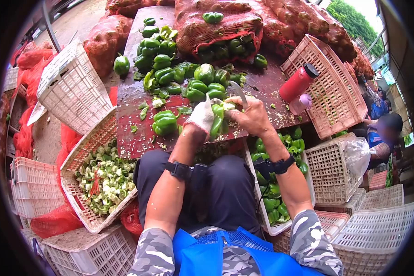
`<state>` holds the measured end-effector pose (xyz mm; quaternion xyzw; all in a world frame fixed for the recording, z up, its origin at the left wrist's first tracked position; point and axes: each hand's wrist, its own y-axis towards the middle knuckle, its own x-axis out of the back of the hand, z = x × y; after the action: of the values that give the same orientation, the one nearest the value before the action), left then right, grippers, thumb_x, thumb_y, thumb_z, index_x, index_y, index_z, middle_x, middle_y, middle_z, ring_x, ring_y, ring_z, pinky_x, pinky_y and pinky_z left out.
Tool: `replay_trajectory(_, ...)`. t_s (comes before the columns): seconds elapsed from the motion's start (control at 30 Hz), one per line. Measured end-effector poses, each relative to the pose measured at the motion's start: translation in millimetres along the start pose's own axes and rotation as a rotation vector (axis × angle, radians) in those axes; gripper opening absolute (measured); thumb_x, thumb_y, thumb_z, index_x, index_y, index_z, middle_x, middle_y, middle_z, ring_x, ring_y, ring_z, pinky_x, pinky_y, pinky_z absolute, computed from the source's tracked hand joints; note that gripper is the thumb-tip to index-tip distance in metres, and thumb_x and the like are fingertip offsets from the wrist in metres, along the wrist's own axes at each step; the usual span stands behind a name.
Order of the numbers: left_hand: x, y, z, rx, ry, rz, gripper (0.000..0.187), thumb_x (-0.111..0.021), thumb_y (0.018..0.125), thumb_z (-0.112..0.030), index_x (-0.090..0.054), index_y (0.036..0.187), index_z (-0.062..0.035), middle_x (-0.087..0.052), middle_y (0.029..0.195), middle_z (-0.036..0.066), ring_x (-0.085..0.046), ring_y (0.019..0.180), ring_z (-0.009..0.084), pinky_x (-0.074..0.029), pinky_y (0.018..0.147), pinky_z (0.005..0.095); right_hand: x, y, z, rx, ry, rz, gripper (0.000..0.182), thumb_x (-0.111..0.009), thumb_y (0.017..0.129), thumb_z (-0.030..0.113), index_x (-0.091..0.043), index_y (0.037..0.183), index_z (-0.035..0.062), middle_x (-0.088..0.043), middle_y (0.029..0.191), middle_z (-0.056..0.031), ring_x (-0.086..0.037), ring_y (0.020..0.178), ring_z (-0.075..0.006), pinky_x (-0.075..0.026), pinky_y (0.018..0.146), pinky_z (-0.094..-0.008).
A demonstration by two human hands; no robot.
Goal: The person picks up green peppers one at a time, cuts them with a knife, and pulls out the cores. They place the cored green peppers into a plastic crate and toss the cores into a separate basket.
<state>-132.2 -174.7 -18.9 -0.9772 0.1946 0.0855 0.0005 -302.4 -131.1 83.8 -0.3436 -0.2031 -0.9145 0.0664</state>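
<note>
Green pepper (217, 122) and curved blade (238, 92) held over the red desk (277, 97).
The left hand (202, 116), in a pale glove, has its fingers closed around the pepper; the right hand (251, 116), bare, has its fingers curled about the blade, beside the pepper's pale stem end. Whole peppers (164, 123) and scattered seeds lie around; a crate of pale green trimmings (106, 179) stands at the desk's left.

You're at an open-air produce sorting or packing spot, judging by the mesh sacks (218, 27) heaped around you, the stacked plastic crates (72, 85), the red surface (262, 92) strewn with seeds, and trees (361, 23) outside
</note>
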Motion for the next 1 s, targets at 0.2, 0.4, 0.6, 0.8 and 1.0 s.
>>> replay_trajectory(0.2, -1, 4, 15, 0.014, -0.158, -0.125, 0.026, -0.050, 0.099, -0.027, -0.066, 0.103, -0.0068, -0.068, 0.086, 0.007, -0.064, 0.073, 0.0159, -0.052, 0.066, 0.0335, -21, -2, -4, 0.066, -0.116, -0.174, 0.027, -0.076, 0.081, 0.015, -0.072, 0.105, 0.0041, -0.071, 0.095, -0.0159, -0.070, 0.087, -0.0308, -0.055, 0.078, -0.0397)
replay_trajectory(0.4, 2, 5, 19, 0.121, -0.116, -0.184, 0.054, -0.026, 0.108, -0.045, -0.066, 0.099, -0.0096, -0.069, 0.084, 0.006, -0.063, 0.066, 0.0193, -0.052, 0.058, 0.0334, -13, 13, -22, -0.069, -0.073, -0.391, 0.028, -0.077, 0.079, 0.014, -0.072, 0.103, 0.0008, -0.071, 0.096, -0.0171, -0.070, 0.089, -0.0317, -0.055, 0.080, -0.0399)
replay_trajectory(0.6, -9, -27, -76, 0.314, -0.412, -0.400, 0.046, -0.031, 0.109, -0.036, -0.067, 0.105, -0.0081, -0.071, 0.089, 0.006, -0.064, 0.065, 0.0186, -0.054, 0.055, 0.0327, 37, 26, -52, -0.203, -0.233, -0.364, 0.051, -0.080, 0.076, 0.019, -0.066, 0.120, -0.0004, -0.071, 0.104, -0.0231, -0.069, 0.099, -0.0355, -0.054, 0.087, -0.0423)
replay_trajectory(0.8, 22, 3, -8, 0.257, -0.698, -0.292, 0.040, -0.041, 0.104, -0.042, -0.061, 0.116, -0.0098, -0.068, 0.109, 0.010, -0.066, 0.095, 0.0232, -0.054, 0.082, 0.0415, 38, 9, -105, -0.610, -0.731, -0.094, 0.079, -0.066, 0.080, 0.068, -0.070, 0.105, -0.0064, -0.070, 0.105, -0.0273, -0.070, 0.100, -0.0374, -0.054, 0.087, -0.0454)
replay_trajectory(1.0, 26, -1, -10, 0.279, -0.713, -0.235, 0.057, -0.032, 0.104, -0.052, -0.061, 0.120, -0.0057, -0.068, 0.105, 0.014, -0.066, 0.092, 0.0284, -0.055, 0.079, 0.0417, -11, 2, -121, -0.765, -0.191, -0.257, 0.054, -0.087, 0.066, 0.048, -0.074, 0.094, 0.0034, -0.074, 0.090, -0.0152, -0.073, 0.084, -0.0272, -0.057, 0.078, -0.0397)
